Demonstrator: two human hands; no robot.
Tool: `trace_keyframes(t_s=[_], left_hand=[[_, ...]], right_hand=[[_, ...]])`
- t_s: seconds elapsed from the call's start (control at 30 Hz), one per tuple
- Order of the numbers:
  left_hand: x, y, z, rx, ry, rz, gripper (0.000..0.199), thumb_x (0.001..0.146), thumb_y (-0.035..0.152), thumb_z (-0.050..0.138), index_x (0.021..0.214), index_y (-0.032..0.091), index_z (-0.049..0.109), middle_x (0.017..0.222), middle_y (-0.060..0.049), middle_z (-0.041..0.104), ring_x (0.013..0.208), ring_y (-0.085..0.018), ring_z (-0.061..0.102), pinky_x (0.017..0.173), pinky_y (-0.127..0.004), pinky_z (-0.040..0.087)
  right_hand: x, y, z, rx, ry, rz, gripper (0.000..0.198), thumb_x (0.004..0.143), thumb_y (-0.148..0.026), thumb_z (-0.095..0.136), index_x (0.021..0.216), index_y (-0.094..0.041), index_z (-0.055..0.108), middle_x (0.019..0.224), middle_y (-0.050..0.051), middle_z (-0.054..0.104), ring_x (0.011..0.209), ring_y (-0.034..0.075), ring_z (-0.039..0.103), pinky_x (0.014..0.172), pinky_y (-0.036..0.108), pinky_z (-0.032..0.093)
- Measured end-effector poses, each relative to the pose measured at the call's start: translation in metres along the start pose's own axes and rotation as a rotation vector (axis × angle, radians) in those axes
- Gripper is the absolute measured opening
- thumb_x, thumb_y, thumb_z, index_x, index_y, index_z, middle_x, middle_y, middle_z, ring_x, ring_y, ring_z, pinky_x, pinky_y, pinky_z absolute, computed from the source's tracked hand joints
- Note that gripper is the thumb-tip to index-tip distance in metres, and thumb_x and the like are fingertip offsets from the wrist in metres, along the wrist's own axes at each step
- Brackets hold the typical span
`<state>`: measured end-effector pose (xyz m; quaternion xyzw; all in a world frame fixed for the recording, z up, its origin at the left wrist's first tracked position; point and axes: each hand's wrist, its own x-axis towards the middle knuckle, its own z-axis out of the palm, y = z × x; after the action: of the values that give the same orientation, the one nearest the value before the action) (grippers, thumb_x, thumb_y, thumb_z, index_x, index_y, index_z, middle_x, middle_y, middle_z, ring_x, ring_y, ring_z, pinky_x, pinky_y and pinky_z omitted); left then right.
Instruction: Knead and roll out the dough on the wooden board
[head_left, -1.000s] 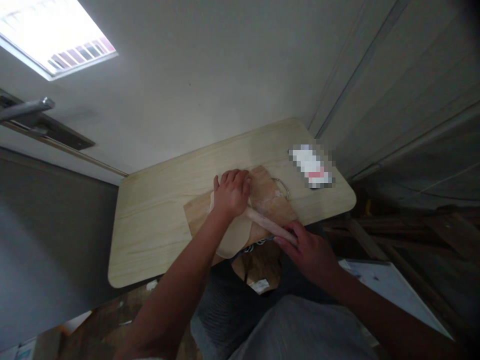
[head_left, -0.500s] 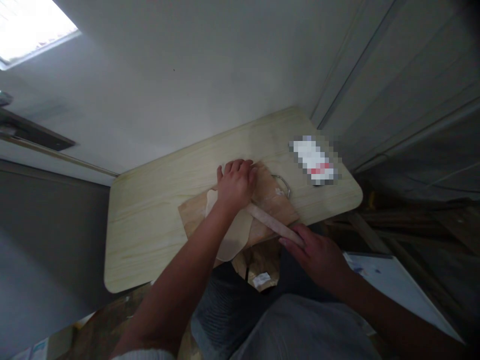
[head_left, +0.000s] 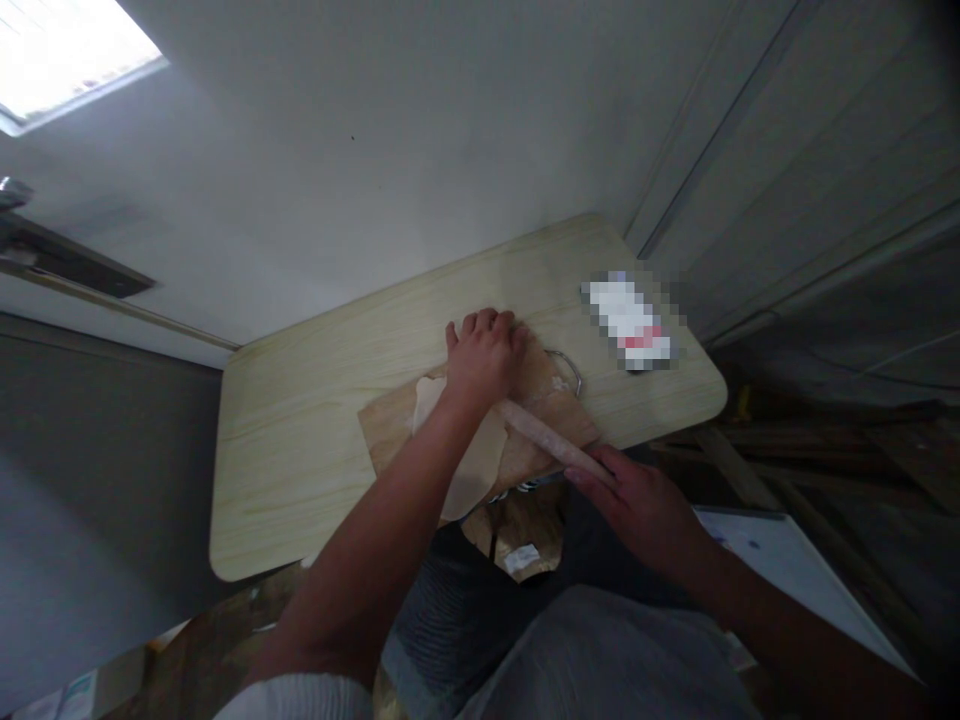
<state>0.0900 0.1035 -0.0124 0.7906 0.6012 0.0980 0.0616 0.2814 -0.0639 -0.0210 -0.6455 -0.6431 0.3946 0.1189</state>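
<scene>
Lying flat, the dough sheet is on a wooden board with a rolling pin to its right, near end pinched in the right hand, left hand fingers kinda spread over the far end, can't tell if gripping.

Pale wood-grain table here, corners nicely rounded, and sitting at its near edge, around mid-length, a wooden board, metal loop handle out to the right; farther right, a white item, pixelated, lies flat.
</scene>
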Motion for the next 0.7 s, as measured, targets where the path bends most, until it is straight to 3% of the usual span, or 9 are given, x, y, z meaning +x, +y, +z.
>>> trace_keyframes(t_s=[0.27, 0.43, 0.5, 0.6, 0.7], left_hand=[[0.011, 0.007, 0.005, -0.036, 0.073, -0.028, 0.041, 0.103, 0.043, 0.030, 0.131, 0.022, 0.053, 0.134, -0.012, 0.056, 0.125, -0.028, 0.048, 0.110, -0.052, 0.029], [0.006, 0.000, -0.013, -0.167, 0.195, 0.036, 0.038, 0.104, 0.039, 0.028, 0.117, 0.020, 0.059, 0.123, -0.010, 0.063, 0.117, -0.021, 0.055, 0.105, -0.039, 0.038], [-0.009, -0.009, -0.026, -0.221, 0.304, 0.023, 0.037, 0.104, 0.037, 0.028, 0.117, 0.020, 0.058, 0.121, -0.009, 0.064, 0.117, -0.020, 0.055, 0.104, -0.036, 0.039], [-0.048, -0.021, -0.039, -0.209, 0.414, -0.129, 0.034, 0.103, 0.039, 0.033, 0.118, 0.021, 0.057, 0.121, -0.009, 0.064, 0.119, -0.021, 0.055, 0.104, -0.037, 0.040], [-0.088, -0.022, -0.033, -0.108, 0.271, -0.199, 0.039, 0.096, 0.047, 0.048, 0.123, 0.019, 0.056, 0.127, -0.011, 0.062, 0.124, -0.026, 0.052, 0.109, -0.044, 0.036]], right_hand=[[0.005, -0.006, -0.007, 0.092, 0.023, 0.030, 0.044, 0.094, -0.059, 0.041, 0.101, -0.024, 0.066, 0.078, 0.003, 0.071, 0.070, 0.021, 0.066, 0.063, 0.029, 0.043], [0.008, -0.005, -0.005, 0.216, 0.007, 0.019, 0.046, 0.093, -0.060, 0.043, 0.099, -0.021, 0.067, 0.076, 0.004, 0.070, 0.070, 0.020, 0.063, 0.061, 0.028, 0.043], [0.007, -0.002, -0.003, 0.298, 0.009, 0.017, 0.048, 0.092, -0.061, 0.044, 0.096, -0.019, 0.066, 0.074, 0.003, 0.068, 0.068, 0.018, 0.060, 0.059, 0.027, 0.043], [0.005, 0.005, -0.002, 0.379, 0.044, 0.037, 0.049, 0.092, -0.063, 0.044, 0.089, -0.019, 0.064, 0.064, 0.000, 0.060, 0.059, 0.015, 0.053, 0.053, 0.025, 0.040], [0.003, 0.012, -0.001, 0.414, 0.070, 0.049, 0.050, 0.090, -0.066, 0.044, 0.084, -0.020, 0.060, 0.057, -0.003, 0.052, 0.052, 0.013, 0.046, 0.049, 0.024, 0.037]])
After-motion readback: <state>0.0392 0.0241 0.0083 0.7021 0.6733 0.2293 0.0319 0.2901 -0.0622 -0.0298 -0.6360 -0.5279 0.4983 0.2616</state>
